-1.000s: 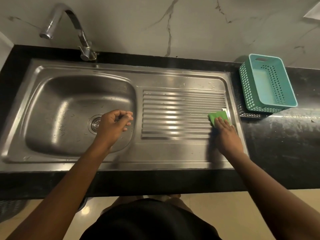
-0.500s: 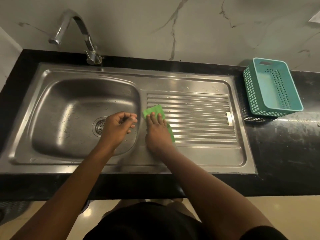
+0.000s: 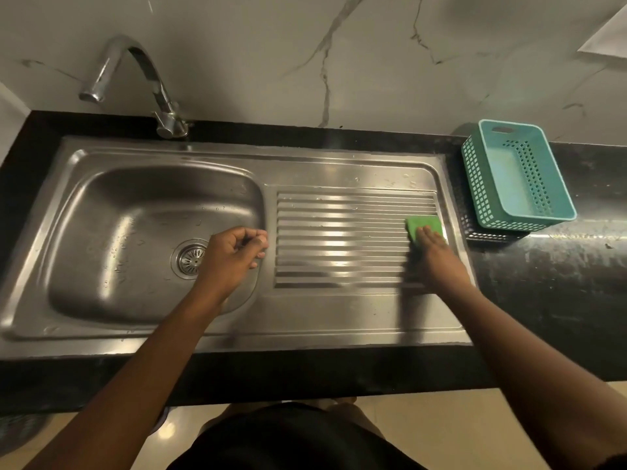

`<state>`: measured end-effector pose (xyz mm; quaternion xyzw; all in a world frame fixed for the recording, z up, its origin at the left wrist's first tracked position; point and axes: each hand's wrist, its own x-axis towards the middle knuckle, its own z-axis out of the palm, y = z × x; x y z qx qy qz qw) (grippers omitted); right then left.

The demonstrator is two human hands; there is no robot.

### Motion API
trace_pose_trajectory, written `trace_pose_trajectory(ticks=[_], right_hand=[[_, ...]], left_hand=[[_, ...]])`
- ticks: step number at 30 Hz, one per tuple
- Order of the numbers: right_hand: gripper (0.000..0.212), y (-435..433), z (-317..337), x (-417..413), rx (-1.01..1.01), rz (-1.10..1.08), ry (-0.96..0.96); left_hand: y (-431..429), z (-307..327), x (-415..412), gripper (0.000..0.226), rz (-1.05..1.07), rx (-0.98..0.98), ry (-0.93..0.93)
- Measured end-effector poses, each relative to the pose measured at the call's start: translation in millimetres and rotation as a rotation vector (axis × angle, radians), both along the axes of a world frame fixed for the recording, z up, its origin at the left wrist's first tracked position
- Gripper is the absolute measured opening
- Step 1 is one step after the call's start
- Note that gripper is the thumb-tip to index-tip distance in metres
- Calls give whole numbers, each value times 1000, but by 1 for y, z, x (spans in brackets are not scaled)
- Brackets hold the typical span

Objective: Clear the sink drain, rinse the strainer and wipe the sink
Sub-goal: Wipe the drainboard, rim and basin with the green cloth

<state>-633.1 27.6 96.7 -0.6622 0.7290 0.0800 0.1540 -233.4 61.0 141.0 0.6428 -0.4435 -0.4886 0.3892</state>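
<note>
A steel sink has its basin on the left and a ribbed drainboard on the right. The round strainer sits in the drain at the basin's bottom. My right hand presses a green cloth flat on the drainboard's right end. My left hand hovers over the basin's right rim beside the strainer, its fingers curled in a loose fist; nothing shows in it.
A chrome tap arches over the basin's back left. A teal plastic basket stands on a darker basket on the black counter to the right. A marble wall rises behind. Water drops dot the steel.
My right hand swept the green cloth from the drainboard's right end to its left edge and back to the right end. My left hand stayed put.
</note>
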Motion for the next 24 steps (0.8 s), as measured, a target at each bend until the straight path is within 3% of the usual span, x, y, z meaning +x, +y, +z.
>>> trace_pose_trajectory(ticks=[3, 6, 11, 16, 19, 24], right_hand=[[51, -15, -3, 9, -14, -132, -14], [58, -17, -14, 54, -28, -173, 41], [66, -6, -23, 153, -11, 122, 11], [73, 2, -13, 239, 56, 400, -191], [72, 8, -13, 238, 51, 469, -239], [65, 10, -20, 167, -20, 435, -246]], left_hand=[[-2, 0, 0, 14, -16, 6, -2], [-1, 0, -2, 14, -34, 8, -6], [-2, 0, 0, 16, -37, 1, -14], [-2, 1, -7, 14, -27, 3, -17], [-5, 4, -8, 13, -7, -1, -12], [-2, 4, -11, 14, -18, 5, -5]])
